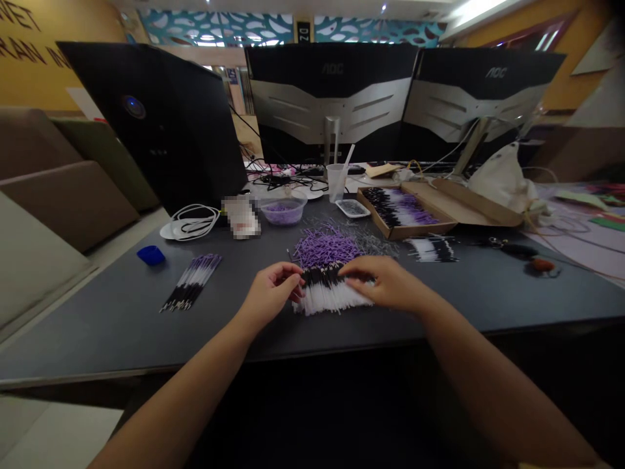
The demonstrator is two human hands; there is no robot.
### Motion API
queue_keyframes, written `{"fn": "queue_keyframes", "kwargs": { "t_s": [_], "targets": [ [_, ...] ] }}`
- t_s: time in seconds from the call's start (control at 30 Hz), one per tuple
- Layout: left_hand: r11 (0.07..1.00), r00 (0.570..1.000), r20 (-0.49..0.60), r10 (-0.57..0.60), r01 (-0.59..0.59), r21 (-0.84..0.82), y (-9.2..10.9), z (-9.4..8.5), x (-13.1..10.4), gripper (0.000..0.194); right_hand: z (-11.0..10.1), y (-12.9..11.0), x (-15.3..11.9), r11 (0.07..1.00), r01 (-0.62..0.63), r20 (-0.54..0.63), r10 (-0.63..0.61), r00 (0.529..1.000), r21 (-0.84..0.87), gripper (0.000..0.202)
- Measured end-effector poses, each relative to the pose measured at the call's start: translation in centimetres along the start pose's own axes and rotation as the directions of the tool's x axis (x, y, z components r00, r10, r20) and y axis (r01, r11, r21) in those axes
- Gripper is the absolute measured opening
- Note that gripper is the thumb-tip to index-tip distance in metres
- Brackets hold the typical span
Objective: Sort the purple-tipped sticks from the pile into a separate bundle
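Observation:
A dense row of thin sticks with black and clear-white parts (332,296) lies on the dark table in front of me. At its left end is my left hand (273,286), fingers loosely curled and thumb apart from the index finger. My right hand (385,280) reaches over the right end of the row, its index finger stretched toward the black parts and its thumb lower. No stick is plainly gripped in either hand, though some fingertips are partly hidden. Right behind the row rises a heap of small purple tubes (327,244). Beside it spread grey-clear small pieces (378,242).
A bundle of purple, white and black sticks (193,281) and a blue cup-like object (151,255) lie left. Behind stand a plastic bowl (284,212), a cup (336,182), a small tray (352,208) and a cardboard box (390,231) of sticks. More sticks (432,249) lie right.

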State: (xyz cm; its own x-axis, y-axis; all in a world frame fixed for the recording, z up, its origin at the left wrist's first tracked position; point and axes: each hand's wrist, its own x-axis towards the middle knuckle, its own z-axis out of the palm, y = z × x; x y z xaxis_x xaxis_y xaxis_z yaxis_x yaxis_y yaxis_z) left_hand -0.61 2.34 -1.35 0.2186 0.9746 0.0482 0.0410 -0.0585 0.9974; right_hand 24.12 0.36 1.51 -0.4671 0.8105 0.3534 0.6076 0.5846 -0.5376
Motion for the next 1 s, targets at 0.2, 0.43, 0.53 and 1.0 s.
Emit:
{"fn": "queue_keyframes", "kwargs": {
  "t_s": [0.2, 0.43, 0.53, 1.0],
  "targets": [
    [0.999, 0.999, 0.035, 0.020, -0.019, -0.045, -0.1, 0.3, 0.0, 0.041, -5.6, 10.7, 1.6, 0.681, -0.548, -0.264, 0.483, 0.835, -0.486, 0.027],
    [0.998, 1.000, 0.026, -0.005, 0.006, -0.059, -0.4, 0.4, 0.2, 0.057, -4.8, 15.1, 2.6, 0.591, -0.589, -0.223, 0.576, 0.786, -0.551, 0.021],
    [0.999, 1.000, 0.029, -0.008, 0.009, -0.041, -0.3, 0.4, 0.1, 0.055, -4.3, 15.5, 2.4, 0.596, -0.584, -0.235, 0.560, 0.794, -0.551, 0.021],
    [0.999, 0.999, 0.032, -0.032, 0.034, -0.035, -0.2, 0.7, -0.2, 0.051, -4.7, 16.5, 1.0, 0.727, -0.547, -0.357, 0.423, 0.833, -0.415, 0.016]
  ]
}}
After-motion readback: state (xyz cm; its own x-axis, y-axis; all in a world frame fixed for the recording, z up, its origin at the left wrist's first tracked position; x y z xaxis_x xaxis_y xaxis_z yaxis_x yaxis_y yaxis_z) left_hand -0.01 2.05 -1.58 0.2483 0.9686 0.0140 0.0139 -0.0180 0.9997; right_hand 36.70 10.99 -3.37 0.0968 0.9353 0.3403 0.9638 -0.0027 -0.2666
